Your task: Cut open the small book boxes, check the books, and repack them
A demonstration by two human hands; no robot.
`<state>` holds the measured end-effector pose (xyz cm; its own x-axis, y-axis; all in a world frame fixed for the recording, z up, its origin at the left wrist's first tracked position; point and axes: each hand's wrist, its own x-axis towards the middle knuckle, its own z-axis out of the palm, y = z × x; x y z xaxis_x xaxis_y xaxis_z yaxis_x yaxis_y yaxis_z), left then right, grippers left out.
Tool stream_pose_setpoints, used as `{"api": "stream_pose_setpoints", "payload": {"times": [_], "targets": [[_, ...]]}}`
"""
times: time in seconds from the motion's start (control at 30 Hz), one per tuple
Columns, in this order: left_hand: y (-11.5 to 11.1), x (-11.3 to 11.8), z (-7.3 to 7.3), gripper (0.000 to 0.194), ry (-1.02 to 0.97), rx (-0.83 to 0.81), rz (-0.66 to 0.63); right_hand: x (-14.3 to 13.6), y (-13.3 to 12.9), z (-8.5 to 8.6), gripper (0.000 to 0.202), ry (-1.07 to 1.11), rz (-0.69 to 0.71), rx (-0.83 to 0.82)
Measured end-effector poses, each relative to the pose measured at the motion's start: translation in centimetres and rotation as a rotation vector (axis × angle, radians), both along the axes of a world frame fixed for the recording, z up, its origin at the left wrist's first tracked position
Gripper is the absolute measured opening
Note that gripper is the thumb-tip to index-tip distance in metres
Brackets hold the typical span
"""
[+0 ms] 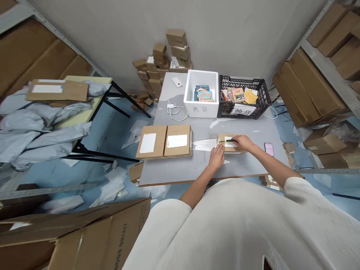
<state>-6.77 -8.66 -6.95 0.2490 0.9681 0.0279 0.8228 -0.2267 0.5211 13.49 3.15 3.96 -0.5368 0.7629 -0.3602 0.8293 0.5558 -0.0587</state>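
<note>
A small brown cardboard box (234, 149) lies on the grey table in front of me, with a white label on its top and clear tape at its left end. My right hand (243, 143) is closed around a slim black utility knife (230, 140), whose tip points left over the taped end. Against the box's left front corner rests my left hand (216, 157), fingers stretched out and holding nothing. Two larger labelled cartons, one on the left (157, 140) and one beside it (180, 130), sit side by side to the left of my hands.
At the table's back stand a white foam box (201, 110) and a black crate (239, 112), both with books inside. A pink-screened phone (269, 149) lies right; a white phone (177, 82) and charger (170, 106) lie back left. Grey parcels (42, 120) cover a side table.
</note>
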Motion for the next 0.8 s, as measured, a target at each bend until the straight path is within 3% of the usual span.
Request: {"api": "stream_pose_setpoints", "payload": {"times": [0.53,0.8], "targets": [[0.3,-1.6,-0.1,0.060,0.027,-0.017,-0.125,-0.9,-2.4,-0.4,0.035,-0.056,-0.086,0.029],[0.3,-0.9,0.4,0.055,0.069,0.034,-0.055,0.3,-1.2,0.6,0.035,-0.092,-0.036,0.040]]}}
